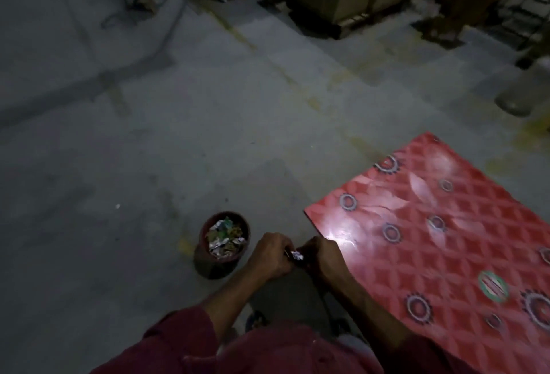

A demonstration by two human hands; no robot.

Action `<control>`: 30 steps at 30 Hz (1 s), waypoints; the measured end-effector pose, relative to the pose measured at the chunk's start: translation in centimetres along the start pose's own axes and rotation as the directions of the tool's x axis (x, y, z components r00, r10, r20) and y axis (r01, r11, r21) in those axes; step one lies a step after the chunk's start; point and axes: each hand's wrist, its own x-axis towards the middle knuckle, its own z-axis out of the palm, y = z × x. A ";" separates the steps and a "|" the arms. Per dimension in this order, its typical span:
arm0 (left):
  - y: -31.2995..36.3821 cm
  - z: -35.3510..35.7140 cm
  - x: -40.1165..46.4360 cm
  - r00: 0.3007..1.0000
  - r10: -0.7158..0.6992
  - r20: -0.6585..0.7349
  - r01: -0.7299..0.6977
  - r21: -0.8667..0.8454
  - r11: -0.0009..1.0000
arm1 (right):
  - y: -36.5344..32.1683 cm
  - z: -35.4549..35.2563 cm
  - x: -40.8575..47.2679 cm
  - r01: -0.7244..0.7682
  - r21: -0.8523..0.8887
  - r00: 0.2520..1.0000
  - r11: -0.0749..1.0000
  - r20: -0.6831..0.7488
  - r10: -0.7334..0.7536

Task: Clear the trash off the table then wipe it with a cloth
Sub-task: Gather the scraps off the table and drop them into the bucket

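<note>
We found both hands off the desk (pixel 431 239) edge, left hand (pixel 269 257) and right hand (pixel 323 257) each pinching a foil scrap (pixel 296 255) between them; the bin (pixel 221 244) on the floor sat just beside, already heaped with crumpled wrappers; a loose drop risked spilling over its rim; no cloth seen.

**Red pattern against grey floor**

The surface (pixel 440 242) is covered in glossy red, printed with a diamond lattice, pale leaf shapes and dark-toothed rings; one oval green, white and red mark is seen near its right edge. The bin (pixel 221 244) is coloured dark reddish-brown, and silver, green and tan scraps (pixel 226 238) are shown inside it. A silvery wrapper (pixel 296 255) is glimpsed. The floor (pixel 148 135) is rendered dull grey with faded yellow streaks. The sleeve (pixel 178 341) is dyed maroon.
</note>
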 end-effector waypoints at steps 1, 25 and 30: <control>-1.4 -0.7 -0.3 1.000 -0.012 -0.019 0.012 -0.014 1.000 | -1.3 0.6 1.0 0.027 -0.015 0.999 1.000 0.029 -0.027; -25.5 -11.4 10.8 0.832 -0.540 -0.125 0.488 -0.297 0.821 | -14.7 13.0 32.1 0.320 0.093 0.789 0.943 0.525 -0.319; -31.6 -8.4 14.3 0.857 -0.515 0.020 0.491 -0.336 0.804 | -13.4 17.9 35.7 0.257 0.089 0.780 0.962 0.569 -0.261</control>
